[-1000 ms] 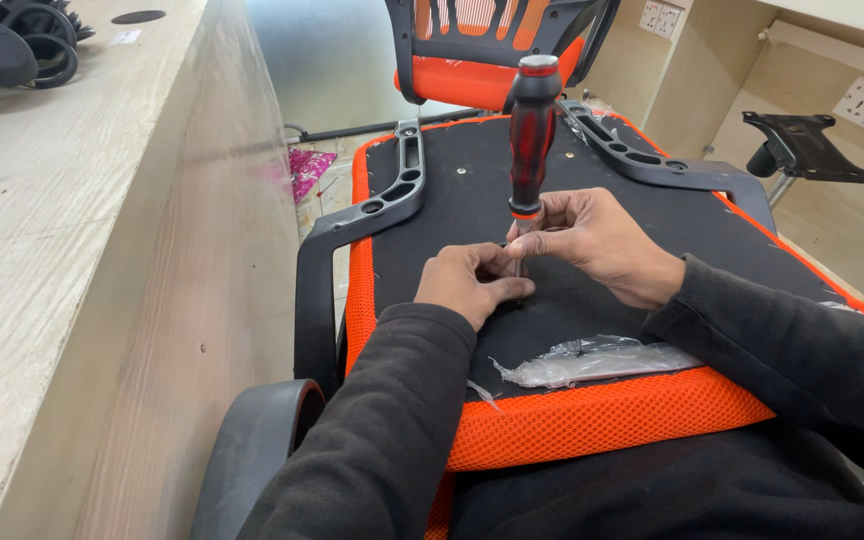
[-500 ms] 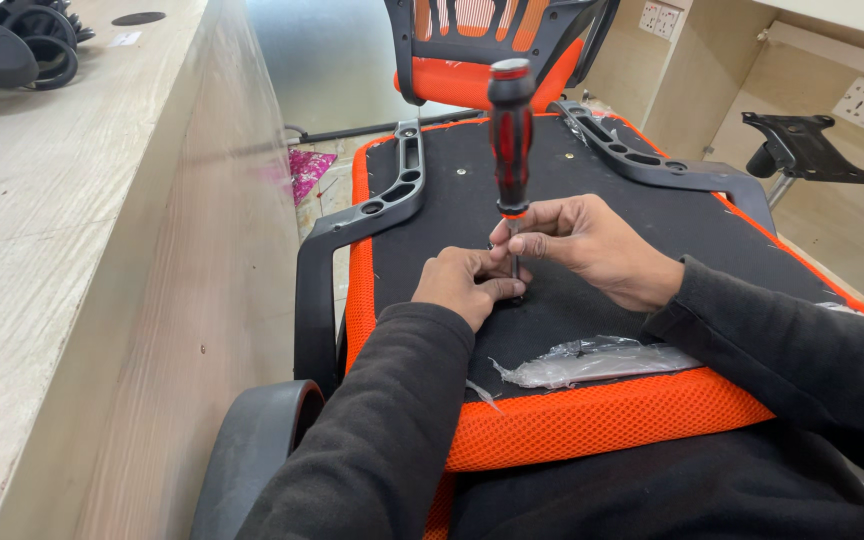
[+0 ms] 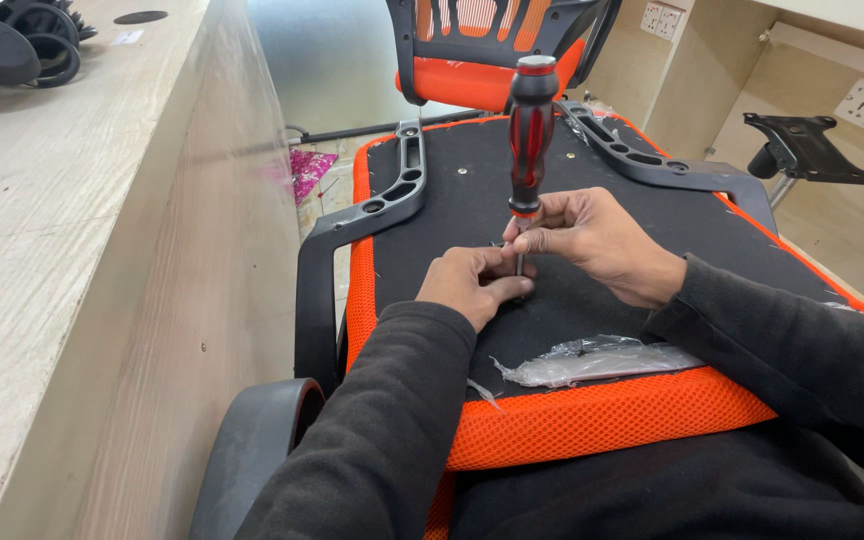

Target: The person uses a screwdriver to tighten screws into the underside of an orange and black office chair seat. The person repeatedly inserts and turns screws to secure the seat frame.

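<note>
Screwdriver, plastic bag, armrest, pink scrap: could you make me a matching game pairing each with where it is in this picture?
Things:
1. screwdriver
2. clear plastic bag
3. grey armrest bracket
4. pink scrap

Places:
A. on the floor past the seat
B. upright between the left hand and right hand
C. along the seat's left edge
D. lying on the seat near its orange front rim

Pairs: 1-B, 2-D, 3-C, 4-A
</note>
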